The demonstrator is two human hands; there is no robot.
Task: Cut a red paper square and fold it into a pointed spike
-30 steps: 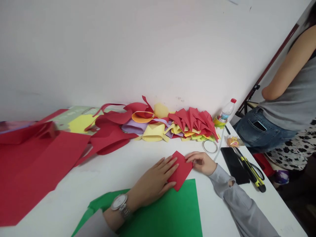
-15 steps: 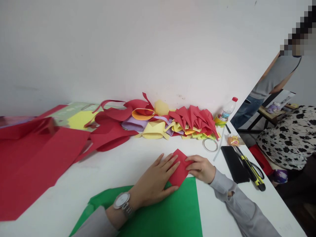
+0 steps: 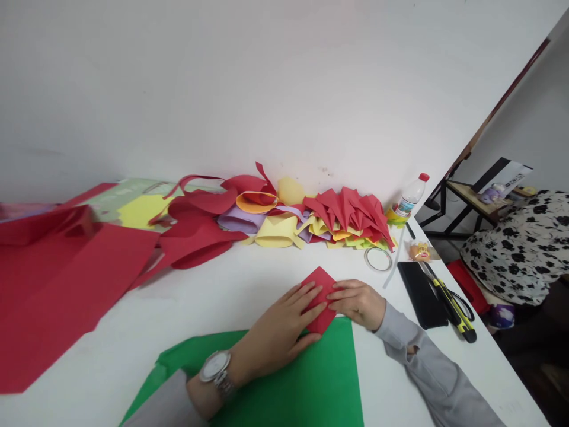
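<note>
Red folded paper (image 3: pixel 319 299): it lies flat on the white worktop (image 3: pixel 186 308), closer to the right edge than to the big red sheet at the left side; its lower corner covers a part of the green sheet.
Left hand (image 3: pixel 280 326): it rests on the left part of the folded paper, palm down, with the fingers extended and a little spread; it does not pinch anything.
Right hand (image 3: pixel 361 303): the fingertips touch the paper near its right corner; whether the thumb is pinching it from below, I cannot tell.
Watch (image 3: pixel 214 366): it is worn on the left wrist, with a light round dial.
Green sheet (image 3: pixel 302 385): it lies under the left forearm, in the near part of the worktop.
Big red sheet (image 3: pixel 66 302): it spreads over the left part.
Paper pieces (image 3: pixel 276 232): red, yellow and purple, they are heaped along the far edge, by the wall; red pleated ones (image 3: pixel 351 207) lie at the right end.
Bottle (image 3: pixel 413 193): it stands tilted in view, with red cap, near the far right corner.
Right edge: a black flat object (image 3: pixel 420 296) lies beside a yellow and black cutter (image 3: pixel 452 303).
</note>
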